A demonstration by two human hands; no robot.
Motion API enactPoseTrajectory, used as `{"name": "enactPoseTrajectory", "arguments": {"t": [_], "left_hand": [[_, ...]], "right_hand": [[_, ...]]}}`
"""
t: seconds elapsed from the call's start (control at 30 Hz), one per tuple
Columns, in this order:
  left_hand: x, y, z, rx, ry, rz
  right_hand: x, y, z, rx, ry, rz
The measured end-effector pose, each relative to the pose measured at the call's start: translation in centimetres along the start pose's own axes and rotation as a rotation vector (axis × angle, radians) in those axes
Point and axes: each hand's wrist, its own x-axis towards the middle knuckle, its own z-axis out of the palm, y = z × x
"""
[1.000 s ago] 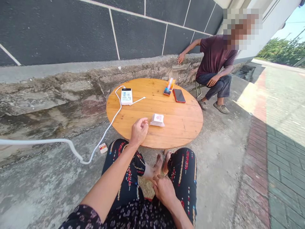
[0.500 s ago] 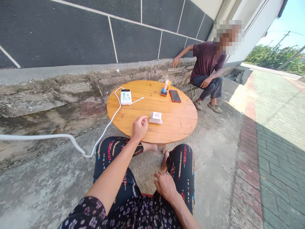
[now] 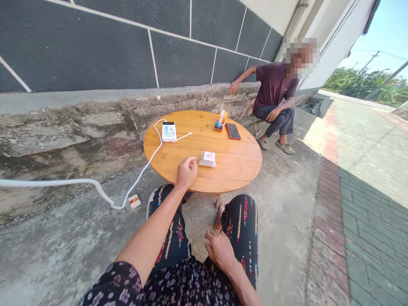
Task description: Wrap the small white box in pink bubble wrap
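My left hand [image 3: 186, 172] rests at the near edge of the round wooden table [image 3: 236, 170], its fingers curled together with nothing visible in them. Just right of it sits a small white box with a pink print [image 3: 208, 158], apart from the fingers. My right hand [image 3: 219, 248] lies over my right thigh, holding nothing, with its fingers loosely apart. Toward the back of the table are a tape dispenser [image 3: 220, 120] and a dark phone with a red edge [image 3: 233, 131]. A white device [image 3: 168, 131] with a short cable lies at the back left.
A white cable [image 3: 95, 183] runs from the left up to the table. On the ground at the left lies a small red and white box [image 3: 134, 201]. Another person [image 3: 276, 89] sits beyond the table at the right, one arm against the ledge of the dark wall [image 3: 181, 55].
My left knee has shifted inward, and the small red and white box on the ground now shows beside it. The view has tilted slightly. Both hands keep their poses.
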Motion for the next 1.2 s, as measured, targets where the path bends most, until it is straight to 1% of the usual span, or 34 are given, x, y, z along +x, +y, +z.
{"name": "enactPoseTrajectory", "arguments": {"t": [0.5, 0.67, 0.77, 0.83, 0.9, 0.97, 1.1, 1.2], "left_hand": [[-0.1, 0.3, 0.0, -0.021, 0.019, 0.019], [-0.1, 0.3, -0.1, -0.037, 0.019, 0.023], [-0.2, 0.3, -0.1, -0.046, 0.019, 0.021], [-0.2, 0.3, -0.2, -0.05, 0.016, 0.024], [-0.2, 0.3, -0.2, -0.052, 0.013, 0.029], [-0.3, 0.4, -0.2, -0.051, 0.011, 0.037], [-0.3, 0.8, -0.6, -0.038, -0.019, 0.063], [0.3, 1.5, -1.1, -0.025, -0.057, 0.094]], "right_hand": [[0.3, -0.1, 0.4, 0.051, 0.033, -0.004], [0.5, -0.2, 0.4, 0.094, 0.017, 0.013], [0.1, -0.4, 0.3, 0.147, 0.035, 0.025], [-0.2, -0.5, -0.1, 0.227, 0.067, 0.031], [-0.5, -0.4, -0.9, 0.342, 0.111, 0.008], [-0.6, -0.1, -2.5, 0.467, 0.162, -0.038], [0.5, 1.2, -7.3, 0.637, 0.316, -0.075], [2.8, 2.8, -10.9, 0.651, 0.51, -0.062]]}}
